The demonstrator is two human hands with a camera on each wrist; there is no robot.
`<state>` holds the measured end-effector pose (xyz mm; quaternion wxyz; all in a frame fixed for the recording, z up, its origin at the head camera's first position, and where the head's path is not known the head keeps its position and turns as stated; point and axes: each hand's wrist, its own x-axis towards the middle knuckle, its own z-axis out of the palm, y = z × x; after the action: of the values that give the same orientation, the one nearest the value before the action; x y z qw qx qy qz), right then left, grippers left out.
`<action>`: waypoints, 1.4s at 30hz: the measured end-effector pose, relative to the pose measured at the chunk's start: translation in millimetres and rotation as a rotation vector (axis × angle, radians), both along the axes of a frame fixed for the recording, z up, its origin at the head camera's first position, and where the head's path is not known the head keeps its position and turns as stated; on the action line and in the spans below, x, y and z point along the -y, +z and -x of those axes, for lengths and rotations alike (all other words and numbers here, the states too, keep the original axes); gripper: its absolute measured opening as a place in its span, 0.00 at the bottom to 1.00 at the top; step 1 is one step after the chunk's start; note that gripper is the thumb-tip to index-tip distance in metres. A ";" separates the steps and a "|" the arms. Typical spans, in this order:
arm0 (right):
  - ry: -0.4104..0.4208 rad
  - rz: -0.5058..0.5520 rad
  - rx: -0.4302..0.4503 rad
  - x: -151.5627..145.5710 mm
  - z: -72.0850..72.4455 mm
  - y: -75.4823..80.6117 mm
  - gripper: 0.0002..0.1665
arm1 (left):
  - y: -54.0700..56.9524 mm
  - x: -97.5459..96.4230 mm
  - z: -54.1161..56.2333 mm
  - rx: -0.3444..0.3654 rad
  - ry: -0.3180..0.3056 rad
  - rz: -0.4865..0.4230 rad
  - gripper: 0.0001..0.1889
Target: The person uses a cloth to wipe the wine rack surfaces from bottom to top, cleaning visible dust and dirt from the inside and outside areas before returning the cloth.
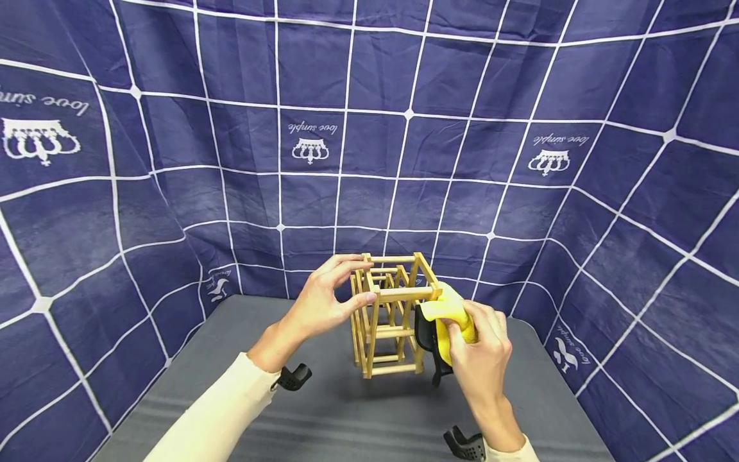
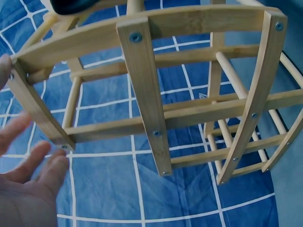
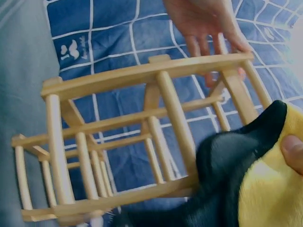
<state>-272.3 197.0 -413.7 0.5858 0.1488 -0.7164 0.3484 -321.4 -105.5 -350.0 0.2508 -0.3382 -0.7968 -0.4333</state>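
A light wooden rack of slats and round bars stands upright on the grey surface, with screw heads showing along its slats in the left wrist view. At its upper left corner, the fingertips and thumb of my left hand touch the frame, the fingers spread and fairly straight. My right hand pinches a soft cloth, yellow on one side and black on the other, at the rack's upper right. The black side drapes down and overlaps the end of the frame in the right wrist view.
The grey work surface lies under the rack. Behind and on both sides hangs a blue sheet with white grid lines. Black curved wrist mounts sit at both sleeves.
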 end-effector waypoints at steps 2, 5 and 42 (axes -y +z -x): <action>-0.001 -0.008 -0.054 -3.7 1.5 6.0 0.19 | 0.6 1.6 2.4 0.067 0.008 0.000 0.34; -0.004 -0.067 -0.092 -7.9 4.1 18.9 0.19 | 2.1 4.0 5.5 0.162 0.008 0.011 0.40; 0.105 -0.657 0.041 1.2 11.0 76.0 0.30 | -0.3 8.0 21.5 0.103 -0.023 0.053 0.39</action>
<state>-283.4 195.9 -337.7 0.4731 0.3596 -0.7935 0.1315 -342.9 -113.6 -350.3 0.1955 -0.3310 -0.8159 -0.4319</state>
